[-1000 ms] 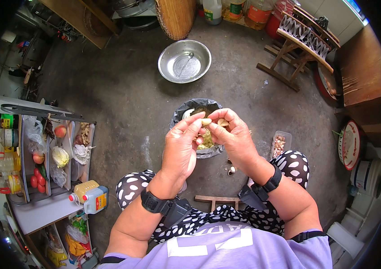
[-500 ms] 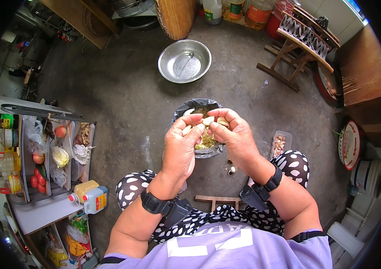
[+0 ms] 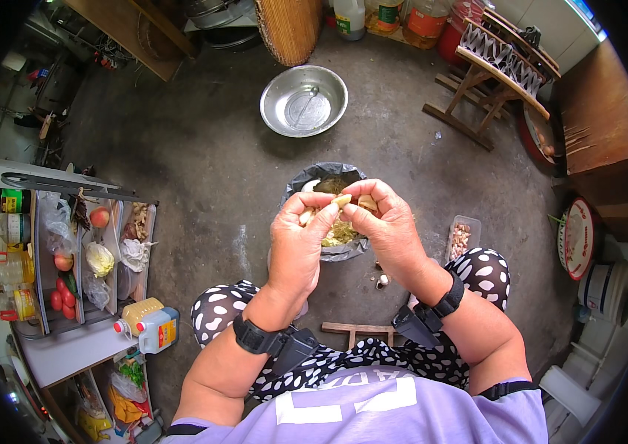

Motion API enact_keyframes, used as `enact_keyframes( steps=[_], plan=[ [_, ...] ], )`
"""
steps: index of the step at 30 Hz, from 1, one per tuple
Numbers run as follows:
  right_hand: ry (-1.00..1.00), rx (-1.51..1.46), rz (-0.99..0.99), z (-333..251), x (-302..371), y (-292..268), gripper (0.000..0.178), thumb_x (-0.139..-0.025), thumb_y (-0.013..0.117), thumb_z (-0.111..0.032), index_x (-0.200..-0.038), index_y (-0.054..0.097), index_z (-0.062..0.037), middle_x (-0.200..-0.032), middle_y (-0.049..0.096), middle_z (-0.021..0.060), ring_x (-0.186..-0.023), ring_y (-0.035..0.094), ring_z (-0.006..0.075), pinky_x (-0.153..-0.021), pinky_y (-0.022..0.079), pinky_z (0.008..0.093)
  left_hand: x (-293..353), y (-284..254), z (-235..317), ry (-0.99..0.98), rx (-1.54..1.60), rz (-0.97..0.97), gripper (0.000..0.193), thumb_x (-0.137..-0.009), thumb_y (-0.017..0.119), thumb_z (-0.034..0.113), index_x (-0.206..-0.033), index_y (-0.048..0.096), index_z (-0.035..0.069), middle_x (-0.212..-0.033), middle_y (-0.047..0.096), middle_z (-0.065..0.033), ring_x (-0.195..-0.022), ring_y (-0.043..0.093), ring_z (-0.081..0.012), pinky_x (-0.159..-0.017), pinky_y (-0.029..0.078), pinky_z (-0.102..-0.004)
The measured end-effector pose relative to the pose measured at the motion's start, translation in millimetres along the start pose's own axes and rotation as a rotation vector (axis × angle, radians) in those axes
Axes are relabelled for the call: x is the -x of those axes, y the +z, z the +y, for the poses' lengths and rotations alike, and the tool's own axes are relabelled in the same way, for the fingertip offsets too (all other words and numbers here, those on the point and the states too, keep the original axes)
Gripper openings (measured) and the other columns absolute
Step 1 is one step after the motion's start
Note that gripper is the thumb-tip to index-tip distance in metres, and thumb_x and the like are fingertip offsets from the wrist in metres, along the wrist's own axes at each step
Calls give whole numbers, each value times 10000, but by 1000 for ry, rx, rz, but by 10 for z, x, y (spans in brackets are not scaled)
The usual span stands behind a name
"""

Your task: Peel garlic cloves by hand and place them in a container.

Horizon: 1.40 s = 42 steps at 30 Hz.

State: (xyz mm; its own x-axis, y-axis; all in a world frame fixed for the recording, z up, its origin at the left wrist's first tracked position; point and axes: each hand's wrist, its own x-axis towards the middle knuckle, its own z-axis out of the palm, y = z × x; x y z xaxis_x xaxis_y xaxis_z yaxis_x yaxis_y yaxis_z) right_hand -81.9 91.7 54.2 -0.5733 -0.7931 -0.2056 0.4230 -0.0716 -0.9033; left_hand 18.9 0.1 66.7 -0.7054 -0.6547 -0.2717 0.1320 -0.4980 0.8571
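A pale garlic clove [image 3: 340, 200] is pinched between the fingertips of my left hand [image 3: 293, 240] and my right hand [image 3: 392, 231]. More whitish pieces, which look like cloves, are tucked in the curled fingers of both hands. Below them stands a bin lined with a dark plastic bag [image 3: 345, 255], holding yellowish-green scraps and peelings; my hands cover part of it. To the right, beside my knee, a clear plastic box [image 3: 463, 223] contains many cloves. A small white bulb or clove [image 3: 383, 280] lies on the floor near my right wrist.
Beyond the bin sits a metal basin [image 3: 304, 101] on the concrete floor [image 3: 203, 148]. At left is a rack [image 3: 110, 255] of vegetables, with two jugs [image 3: 153, 325] nearby. A wooden folding chair [image 3: 477, 92] stands far right, and a red-rimmed enamel basin [image 3: 575, 238] leans at right.
The garlic clove has turned slightly between my fingertips and now looks yellower. My hands otherwise hold nearly the same place over the bin.
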Motion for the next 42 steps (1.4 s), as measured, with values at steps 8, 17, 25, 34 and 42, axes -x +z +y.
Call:
enact_keyframes(
  steps=[8,17,25,34,42],
  plan=[
    [2,-5,0,-9,7,6,144,-852,578,-38,-993,548,-31,-933,581,9,-863,555,72,-752,464,214,7,33,-6,74,-70,27,119,-840,584,-23,-953,583,15,-912,614,-46,-820,593,-87,-740,495,-208],
    [-82,339,76,63,-24,-14,131,-874,530,-33,-996,570,-5,-873,597,30,-799,566,68,-719,463,214,-60,-155,42,-84,327,137,278,-954,373,180,-1072,511,-30,-1016,571,-127,-905,573,-201,-736,470,-280],
    [-275,362,33,115,-54,-24,145,-858,529,-18,-990,589,-5,-819,579,53,-754,573,137,-650,466,245,-49,-53,52,-120,458,4,289,-918,350,107,-1120,464,-65,-1196,499,-203,-1169,466,-286,-1002,388,-368],
    [-431,698,25,29,7,87,226,-776,615,27,-995,588,-23,-805,568,96,-744,589,177,-654,474,259,-42,-69,29,-173,458,-77,344,-909,331,109,-1193,421,-63,-1269,465,-210,-1185,454,-270,-1035,344,-379],
    [-56,317,61,64,-48,-24,106,-865,555,-42,-954,575,12,-820,618,41,-735,582,95,-653,475,235,-27,-94,-20,-231,431,-13,232,-929,457,151,-1074,530,-15,-1054,581,-129,-1012,573,-207,-884,469,-324]
  ],
)
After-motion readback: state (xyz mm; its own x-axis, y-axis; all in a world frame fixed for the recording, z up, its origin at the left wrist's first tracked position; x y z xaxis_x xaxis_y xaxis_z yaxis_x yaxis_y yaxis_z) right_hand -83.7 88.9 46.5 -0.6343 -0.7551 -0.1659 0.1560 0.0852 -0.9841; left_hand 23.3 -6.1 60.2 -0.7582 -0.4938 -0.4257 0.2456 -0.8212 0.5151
